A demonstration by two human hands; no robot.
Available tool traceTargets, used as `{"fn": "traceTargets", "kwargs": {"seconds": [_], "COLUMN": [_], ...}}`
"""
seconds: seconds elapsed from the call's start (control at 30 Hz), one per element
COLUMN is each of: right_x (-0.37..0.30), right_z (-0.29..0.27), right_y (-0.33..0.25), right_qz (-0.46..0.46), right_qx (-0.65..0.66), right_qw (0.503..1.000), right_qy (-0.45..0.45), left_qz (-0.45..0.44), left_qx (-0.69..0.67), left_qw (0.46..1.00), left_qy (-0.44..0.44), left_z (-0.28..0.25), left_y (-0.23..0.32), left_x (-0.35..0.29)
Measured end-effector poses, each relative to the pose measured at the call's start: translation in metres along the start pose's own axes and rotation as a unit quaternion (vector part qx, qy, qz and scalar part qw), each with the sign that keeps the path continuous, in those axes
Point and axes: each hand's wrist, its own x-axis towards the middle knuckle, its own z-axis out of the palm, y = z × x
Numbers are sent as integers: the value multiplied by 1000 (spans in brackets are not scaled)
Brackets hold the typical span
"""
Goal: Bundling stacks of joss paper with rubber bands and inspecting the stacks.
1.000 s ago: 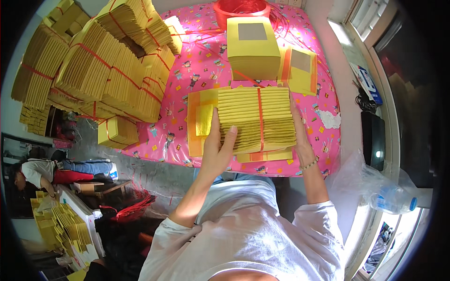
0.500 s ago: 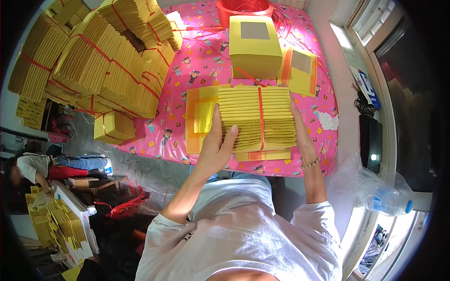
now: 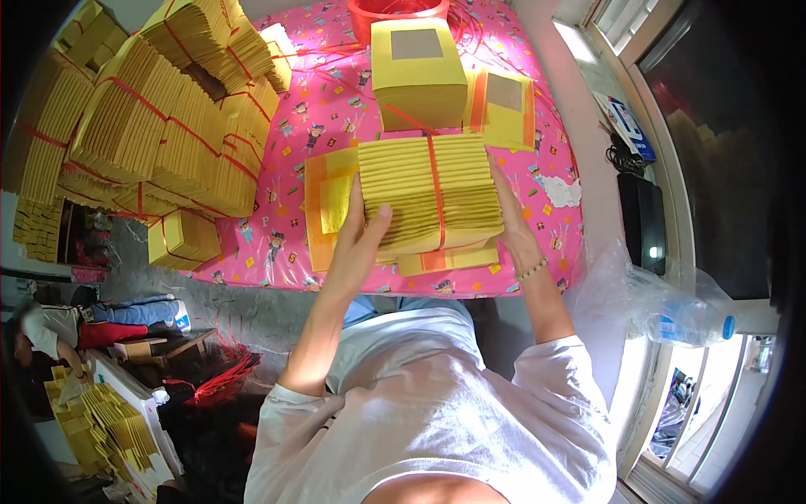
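Both of my hands grip a thick bundle of folded yellow paper (image 3: 399, 189), bound across with a red strap (image 3: 436, 189). My left hand (image 3: 357, 239) presses its near left side, thumb on the folded edges. On the right side my right hand (image 3: 510, 218) is wrapped against it, its fingers partly hidden behind the bundle. Under and beside it lie flat yellow sheets with orange bands, one bearing a gold foil square (image 3: 336, 204). Just beyond stands a tall block of yellow paper (image 3: 420, 84) with a grey rectangle on top. Another banded sheet (image 3: 508, 111) lies to its right.
Strapped yellow bundles (image 3: 126, 126) are piled high at left, with a smaller bundle (image 3: 183, 239) at the table's edge. A red basin (image 3: 395, 8) and loose red straps lie at the back. A bottle (image 3: 684, 323) in plastic is at right. Another person (image 3: 59, 328) works at lower left.
The view has shifted, so the table and its things appear farther left and slightly higher. Both hands keep hold of the bundle, which looks tipped a little more toward me.
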Motion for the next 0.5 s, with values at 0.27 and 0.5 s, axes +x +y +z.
{"fn": "traceTargets", "kwargs": {"seconds": [0.27,0.5], "right_x": [-15,-32], "right_z": [-2,9], "right_y": [-9,-23], "right_qz": [-2,-56], "right_qx": [13,-7], "right_qw": [999,997], "right_qy": [-32,-53], "left_qz": [-195,-37], "left_qx": [-259,-221], "left_qw": [946,973], "left_qy": [-17,-48], "left_z": [-48,-7], "left_y": [-33,5], "left_x": [32,21]}}
